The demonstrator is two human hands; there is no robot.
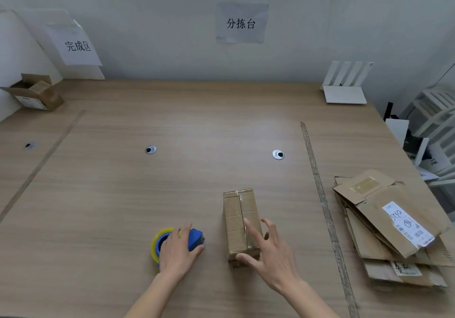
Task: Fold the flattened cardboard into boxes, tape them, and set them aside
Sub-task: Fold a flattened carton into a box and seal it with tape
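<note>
the left hand (176,248) lies over the blue and yellow tape dispenser (172,242), fingers curled round its blue body, down on the bench (147,194) near the front edge. just to its right, the small folded box (241,224) stands on the bench with a strip of clear tape running along its top seam. the right hand (270,248) is on that box, fingers spread and fairly straight, index finger lying along the taped seam and thumb at the near end; not a clamp, more a press. the two hands are apart, one thing each. far right, past a strip of tape stuck along the bench, sits the stack of flattened cardboard (391,231), the top piece carrying a white shipping label. back left, under a paper sign on the wall, an open-topped cardboard box (37,93) sits on the bench. a white router (344,89) stands at the back right corner.
</note>
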